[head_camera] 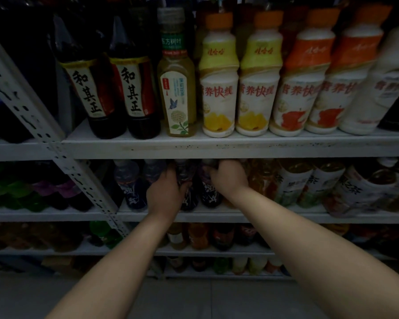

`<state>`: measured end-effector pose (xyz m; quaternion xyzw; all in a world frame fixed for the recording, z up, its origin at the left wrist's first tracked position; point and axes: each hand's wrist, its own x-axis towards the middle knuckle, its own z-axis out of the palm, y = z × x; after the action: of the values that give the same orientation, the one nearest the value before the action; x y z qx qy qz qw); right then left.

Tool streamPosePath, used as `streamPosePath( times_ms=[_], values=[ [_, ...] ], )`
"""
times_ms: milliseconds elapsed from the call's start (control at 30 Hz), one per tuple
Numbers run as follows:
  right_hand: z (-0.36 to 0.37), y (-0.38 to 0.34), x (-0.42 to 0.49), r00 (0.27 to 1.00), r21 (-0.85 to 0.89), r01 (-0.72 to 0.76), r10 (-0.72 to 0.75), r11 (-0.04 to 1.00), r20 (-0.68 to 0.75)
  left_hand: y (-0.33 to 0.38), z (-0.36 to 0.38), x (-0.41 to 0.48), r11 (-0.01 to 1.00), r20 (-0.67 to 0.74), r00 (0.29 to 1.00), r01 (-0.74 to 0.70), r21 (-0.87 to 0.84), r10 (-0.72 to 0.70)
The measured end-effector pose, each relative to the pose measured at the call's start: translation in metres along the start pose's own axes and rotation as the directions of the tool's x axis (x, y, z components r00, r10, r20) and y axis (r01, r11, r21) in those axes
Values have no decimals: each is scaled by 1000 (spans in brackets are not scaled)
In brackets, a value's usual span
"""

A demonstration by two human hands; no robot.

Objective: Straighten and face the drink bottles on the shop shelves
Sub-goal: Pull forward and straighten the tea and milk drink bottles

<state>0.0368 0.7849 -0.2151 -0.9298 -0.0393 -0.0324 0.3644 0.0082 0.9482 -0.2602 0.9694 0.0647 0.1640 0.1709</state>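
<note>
On the second shelf (286,218) of a white metal rack, two hands were seen close together but not touching, each clamped on its own bottle. The left hand (164,192) was wrapped round the body of a dark bottle (184,174) with a dark blue label, which stood upright near the shelf's front edge. The right hand (231,178) was curled round the shoulder of the neighbouring bottle (211,197), of the same kind and just beside the first. Its fingertips were partly hidden in the shadow under the upper shelf (217,148). Two more matching bottles (130,184) were stood to the left of the held pair. To the right, white-labelled tea bottles (294,186) were seen tilted at uneven angles. On the upper shelf, two dark sauce-coloured bottles (92,95), a pale green tea bottle (177,88) and a row of white milk-drink bottles (256,88) were lined up with their labels facing outward.
</note>
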Motion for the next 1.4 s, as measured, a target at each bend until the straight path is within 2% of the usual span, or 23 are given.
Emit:
streamPosePath(
  times_ms=[267,500,600,633,667,733,800,867,933,1000,1067,1167,1267,1400],
  values=[
    [-1,-1,-5,998,34,-36,38,999,-58,9,-4,2,1000,11,1000,4,-29,-4],
    [1,-2,-5,998,20,-55,55,998,-25,6,0,-5,1000,-39,999,-13,-21,12],
    [0,3,-14,999,75,-10,7,997,38,4,3,-7,999,-51,999,3,-43,-5],
    [-2,8,-21,1000,109,20,-22,994,15,4,4,-8,999,-44,999,5,-51,-7],
    [-6,15,-30,995,125,83,-75,989,-67,3,3,-8,998,-33,999,6,-66,-8],
    [-17,38,-47,942,79,185,-154,980,-298,0,1,-10,993,-18,1000,15,-113,-17],
    [-36,63,-55,880,9,155,-134,988,-455,0,-4,-18,986,-61,998,20,-164,-31],
    [-57,80,-52,865,-49,93,-105,994,-491,9,-10,-30,977,-150,989,-47,-206,15],
    [-74,88,-38,921,-60,-52,24,997,-390,30,-12,-37,951,-187,973,-181,-250,136],
    [-86,92,-24,962,-60,-168,150,984,-228,62,-10,-34,919,-86,970,-245,-308,229],
    [-95,91,-15,974,-1,-214,213,977,-83,94,-4,-24,914,52,973,-191,-357,223],
    [-102,90,-7,979,-18,-193,194,981,60,127,6,-5,952,213,968,-64,-298,132],
    [-101,92,-3,985,-69,-141,146,988,86,145,10,6,976,262,963,-7,-219,65],
    [-100,99,-2,997,-149,-72,77,986,27,152,11,9,988,222,975,40,-150,-6]
  ],
)
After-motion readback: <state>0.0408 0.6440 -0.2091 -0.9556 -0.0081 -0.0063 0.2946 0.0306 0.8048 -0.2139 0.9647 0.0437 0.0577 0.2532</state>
